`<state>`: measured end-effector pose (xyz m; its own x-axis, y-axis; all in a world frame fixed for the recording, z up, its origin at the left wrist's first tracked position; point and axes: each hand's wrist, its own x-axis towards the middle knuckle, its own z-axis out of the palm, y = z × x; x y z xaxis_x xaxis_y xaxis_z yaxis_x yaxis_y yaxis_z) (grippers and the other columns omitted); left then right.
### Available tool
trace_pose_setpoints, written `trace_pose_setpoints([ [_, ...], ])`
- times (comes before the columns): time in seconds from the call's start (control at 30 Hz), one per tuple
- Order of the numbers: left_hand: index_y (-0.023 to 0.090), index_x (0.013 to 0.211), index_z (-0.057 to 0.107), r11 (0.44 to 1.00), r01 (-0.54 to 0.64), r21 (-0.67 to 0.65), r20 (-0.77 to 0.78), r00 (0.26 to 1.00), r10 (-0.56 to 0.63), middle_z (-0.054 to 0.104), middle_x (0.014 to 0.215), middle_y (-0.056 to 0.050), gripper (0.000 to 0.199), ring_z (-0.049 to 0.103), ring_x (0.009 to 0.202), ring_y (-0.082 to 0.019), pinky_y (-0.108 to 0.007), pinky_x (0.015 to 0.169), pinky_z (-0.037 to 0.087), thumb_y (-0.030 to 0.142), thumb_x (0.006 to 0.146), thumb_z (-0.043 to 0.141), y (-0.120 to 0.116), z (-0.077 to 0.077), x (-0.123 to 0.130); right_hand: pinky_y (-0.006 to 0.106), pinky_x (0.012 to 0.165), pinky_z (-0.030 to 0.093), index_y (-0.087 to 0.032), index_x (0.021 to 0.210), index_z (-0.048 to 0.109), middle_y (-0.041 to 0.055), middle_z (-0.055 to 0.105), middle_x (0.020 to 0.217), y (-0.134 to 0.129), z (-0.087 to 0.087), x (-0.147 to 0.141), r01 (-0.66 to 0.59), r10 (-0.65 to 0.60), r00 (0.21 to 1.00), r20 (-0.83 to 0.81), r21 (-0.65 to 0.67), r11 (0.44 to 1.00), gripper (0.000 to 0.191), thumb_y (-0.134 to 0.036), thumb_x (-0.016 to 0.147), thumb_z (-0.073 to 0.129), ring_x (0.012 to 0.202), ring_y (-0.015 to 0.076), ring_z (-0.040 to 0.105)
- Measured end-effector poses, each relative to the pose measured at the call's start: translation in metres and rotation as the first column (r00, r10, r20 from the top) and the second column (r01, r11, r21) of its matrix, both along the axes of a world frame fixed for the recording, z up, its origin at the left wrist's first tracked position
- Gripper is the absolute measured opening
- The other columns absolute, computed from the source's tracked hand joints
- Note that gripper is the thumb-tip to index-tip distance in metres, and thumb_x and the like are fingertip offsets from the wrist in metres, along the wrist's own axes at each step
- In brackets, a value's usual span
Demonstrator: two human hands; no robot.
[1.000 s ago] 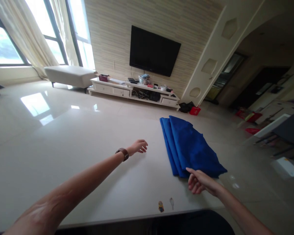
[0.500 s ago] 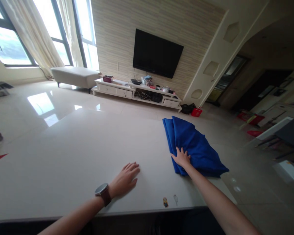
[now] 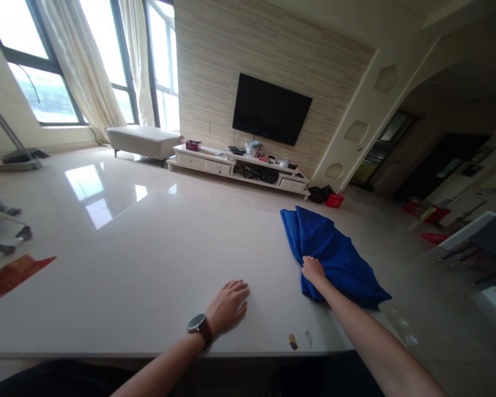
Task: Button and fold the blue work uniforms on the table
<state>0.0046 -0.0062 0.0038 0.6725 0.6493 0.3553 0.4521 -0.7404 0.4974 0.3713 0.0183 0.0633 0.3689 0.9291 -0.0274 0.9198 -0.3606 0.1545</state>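
A blue cloth [image 3: 339, 256], folded in loose layers, lies on the right end of the white table [image 3: 149, 270]. My right hand [image 3: 313, 269] is closed on its left part, and creases run out from the grip. To the left of the cloth, my left hand [image 3: 230, 303] lies on the tabletop, palm down with fingers stretched out and holding nothing. A watch [image 3: 197, 324] with a brown strap is on that wrist.
Two small stickers, one a yellow cartoon figure [image 3: 293, 342], are at the table's near edge. A red-orange item [image 3: 14, 278] lies at the left edge. Beyond stand a low TV cabinet [image 3: 206, 162], a bench [image 3: 143, 141] and a red bag [image 3: 334, 199].
My right hand has gone from spread fingers on the blue cloth to a closed grip, bunching it. My left hand stays flat. The whole view has shifted slightly.
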Motion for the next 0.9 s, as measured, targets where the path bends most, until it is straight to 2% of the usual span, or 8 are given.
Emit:
trace_pose_setpoints([
  [0.27, 0.024, 0.123, 0.069, 0.989, -0.002, -0.145, 0.083, 0.996, 0.014, 0.069, 0.129, -0.008, 0.034, 0.058, 0.125, -0.024, -0.045, 0.112, 0.042, 0.035, 0.101, 0.045, 0.011, -0.005, -0.006, 0.031, 0.090, 0.047, -0.014, 0.105, 0.070, 0.0160, 0.072, 0.114, -0.019, -0.012, -0.097, -0.180, 0.181, 0.974, -0.136, 0.022, 0.983, 0.026, -0.008, 0.092, 0.048, 0.108, 0.0260, 0.068],
  [0.4, 0.021, 0.129, 0.068, 0.930, -0.113, -0.351, 0.220, 0.955, 0.199, 0.070, 0.128, -0.010, 0.045, 0.062, 0.122, -0.026, -0.045, 0.111, 0.044, 0.044, 0.101, 0.041, 0.019, -0.010, -0.009, 0.033, 0.090, 0.050, -0.013, 0.110, 0.070, 0.0173, 0.072, 0.115, -0.028, -0.015, -0.172, -0.251, 0.258, 0.942, -0.217, 0.058, 0.966, 0.028, -0.011, 0.094, 0.048, 0.107, 0.0271, 0.069],
  [0.5, 0.018, 0.137, 0.062, 0.831, -0.143, -0.538, 0.338, 0.866, 0.368, 0.069, 0.133, -0.011, 0.051, 0.062, 0.127, -0.026, -0.044, 0.114, 0.044, 0.044, 0.097, 0.045, 0.028, -0.009, -0.011, 0.031, 0.091, 0.053, -0.019, 0.118, 0.069, 0.0108, 0.073, 0.117, -0.036, 0.005, -0.205, -0.364, 0.377, 0.832, -0.407, 0.111, 0.925, 0.028, -0.027, 0.099, 0.050, 0.107, 0.0236, 0.070],
  [0.6, 0.017, 0.141, 0.056, 0.748, -0.128, -0.652, 0.363, 0.813, 0.455, 0.067, 0.136, -0.013, 0.060, 0.066, 0.121, -0.027, -0.040, 0.105, 0.052, 0.048, 0.090, 0.056, 0.035, -0.002, -0.022, 0.031, 0.097, 0.052, -0.021, 0.133, 0.062, 0.0077, 0.070, 0.128, -0.047, 0.041, -0.188, -0.421, 0.505, 0.601, -0.620, 0.291, 0.859, 0.042, -0.041, 0.096, 0.058, 0.116, 0.0222, 0.067],
  [0.7, 0.017, 0.140, 0.050, 0.641, -0.232, -0.731, 0.206, 0.822, 0.532, 0.070, 0.128, -0.017, 0.074, 0.076, 0.093, -0.027, -0.039, 0.086, 0.060, 0.058, 0.081, 0.069, 0.035, 0.009, -0.037, 0.041, 0.116, 0.039, -0.020, 0.139, 0.060, 0.0118, 0.059, 0.144, -0.068, 0.059, -0.125, -0.301, 0.450, 0.755, -0.477, 0.359, 0.884, 0.054, -0.040, 0.089, 0.065, 0.136, 0.0292, 0.052],
  [0.77, 0.015, 0.142, 0.044, 0.528, -0.284, -0.800, 0.052, 0.844, 0.533, 0.073, 0.116, -0.019, 0.089, 0.076, 0.080, -0.028, -0.040, 0.076, 0.060, 0.068, 0.075, 0.072, 0.030, 0.014, -0.043, 0.046, 0.120, 0.032, -0.018, 0.146, 0.055, 0.0170, 0.046, 0.155, -0.086, 0.048, -0.077, -0.118, 0.211, 0.877, -0.431, 0.232, 0.966, 0.064, -0.042, 0.088, 0.065, 0.145, 0.0342, 0.042],
  [0.83, 0.014, 0.142, 0.040, 0.416, -0.267, -0.869, -0.035, 0.873, 0.486, 0.073, 0.112, -0.020, 0.100, 0.075, 0.083, -0.032, -0.041, 0.070, 0.061, 0.072, 0.069, 0.075, 0.022, 0.016, -0.040, 0.046, 0.119, 0.034, -0.017, 0.153, 0.048, 0.0192, 0.033, 0.163, -0.104, 0.024, -0.041, -0.021, 0.041, 0.866, -0.499, 0.046, 0.999, 0.074, -0.047, 0.087, 0.066, 0.146, 0.0351, 0.041],
  [0.9, 0.015, 0.140, 0.042, 0.378, -0.201, -0.904, -0.004, 0.886, 0.463, 0.070, 0.120, -0.021, 0.101, 0.074, 0.098, -0.033, -0.040, 0.075, 0.062, 0.065, 0.063, 0.084, 0.014, 0.014, -0.031, 0.042, 0.120, 0.033, -0.015, 0.156, 0.042, 0.0183, 0.031, 0.164, -0.117, -0.001, -0.024, -0.048, 0.047, 0.826, -0.562, 0.014, 0.999, 0.080, -0.048, 0.086, 0.066, 0.148, 0.0319, 0.039],
])
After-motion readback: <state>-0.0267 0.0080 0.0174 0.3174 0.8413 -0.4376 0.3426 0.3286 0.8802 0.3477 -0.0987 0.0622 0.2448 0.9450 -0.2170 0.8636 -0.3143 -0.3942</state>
